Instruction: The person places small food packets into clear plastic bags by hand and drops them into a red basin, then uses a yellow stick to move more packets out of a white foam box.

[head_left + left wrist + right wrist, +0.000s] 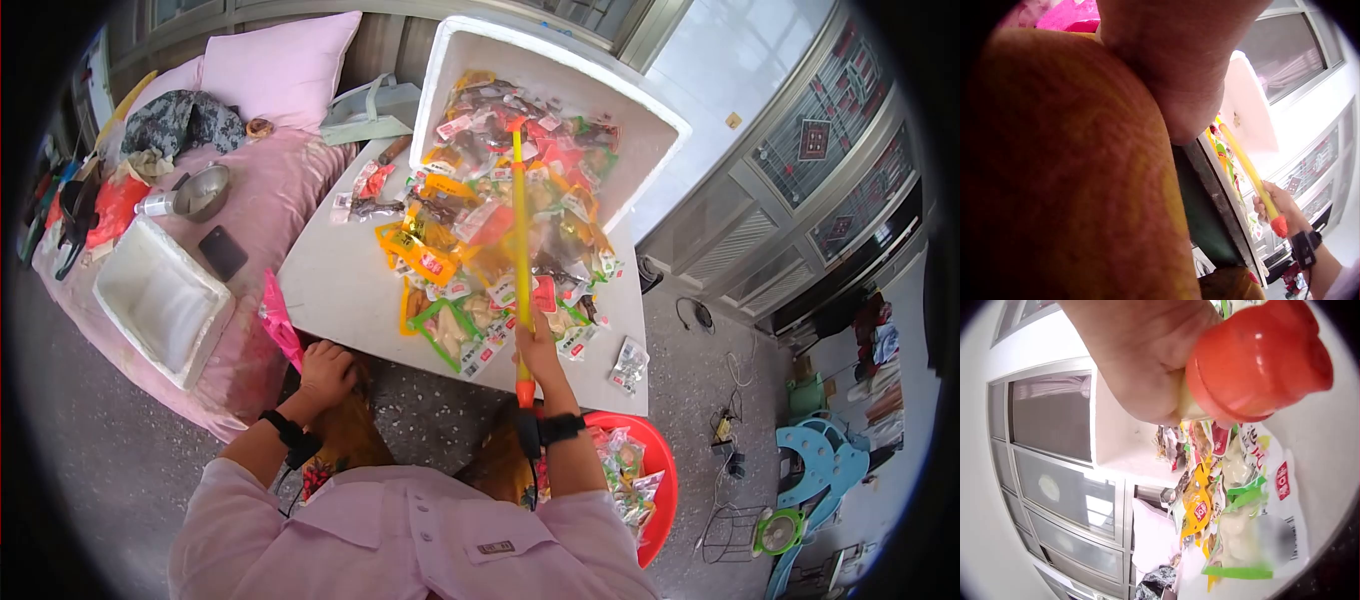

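My right hand (537, 345) grips a long yellow rod (521, 230) near its orange end cap (1260, 359). The rod reaches across the table, and its far red-orange tip (516, 124) lies among the food packets inside the tipped white foam box (640, 140). Loose packets (455, 330) with orange, green and clear wrapping spill from the box towards me, some close under my right hand. My left hand (328, 372) rests on my knee at the table's near-left corner, holding nothing, beside a bright pink plastic bag (279, 320). In the left wrist view the patterned trouser leg (1079, 169) hides its fingers.
A red basin (668, 490) with packets in it stands on the floor beside my right leg. One silvery packet (629, 364) lies at the table's right edge. On the pink bed to the left are a foam lid (165, 300), a phone (223, 252) and a metal pan (205, 192).
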`<state>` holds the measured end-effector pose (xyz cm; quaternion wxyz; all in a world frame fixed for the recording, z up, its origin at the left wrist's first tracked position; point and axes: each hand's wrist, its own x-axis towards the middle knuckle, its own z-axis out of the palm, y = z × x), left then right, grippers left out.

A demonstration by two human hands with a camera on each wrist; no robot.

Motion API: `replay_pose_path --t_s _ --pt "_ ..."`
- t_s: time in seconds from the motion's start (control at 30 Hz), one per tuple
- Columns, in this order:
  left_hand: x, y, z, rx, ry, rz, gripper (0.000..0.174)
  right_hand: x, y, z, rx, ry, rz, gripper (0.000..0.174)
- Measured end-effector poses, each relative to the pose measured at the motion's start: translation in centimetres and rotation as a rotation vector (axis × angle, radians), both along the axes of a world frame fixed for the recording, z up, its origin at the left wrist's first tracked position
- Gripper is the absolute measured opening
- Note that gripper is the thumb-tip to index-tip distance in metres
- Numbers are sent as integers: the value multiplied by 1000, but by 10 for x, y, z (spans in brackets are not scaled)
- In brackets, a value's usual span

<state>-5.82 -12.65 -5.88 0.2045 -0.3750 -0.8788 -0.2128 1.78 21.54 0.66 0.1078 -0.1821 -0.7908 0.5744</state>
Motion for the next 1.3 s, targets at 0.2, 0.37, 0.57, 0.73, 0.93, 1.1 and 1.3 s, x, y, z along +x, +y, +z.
replay_pose_path --t_s 0.2,0.37,0.57,0.73,0.93,1.1,1.3 --pt "0 -1 -4 1 -4 11 10 83 -13 -10 40 -81 -31 49" --pt "0 0 -7 6 -20 -2 11 73 -23 9 58 -36 -64 46" --pt "-1 -3 -1 -20 -30 14 11 -22 14 18 91 42 -65 43" --pt "0 -5 -3 7 -14 11 11 -81 37 15 337 246 -53 40" --pt "-2 -3 -4 10 -12 17 11 -89 43 -11 294 109 -2 39" --pt "0 -3 -1 19 4 17 11 -14 15 5 105 32 37 44" --pt "-2 -4 -6 4 -34 11 10 57 -14 8 17 -79 -31 47"
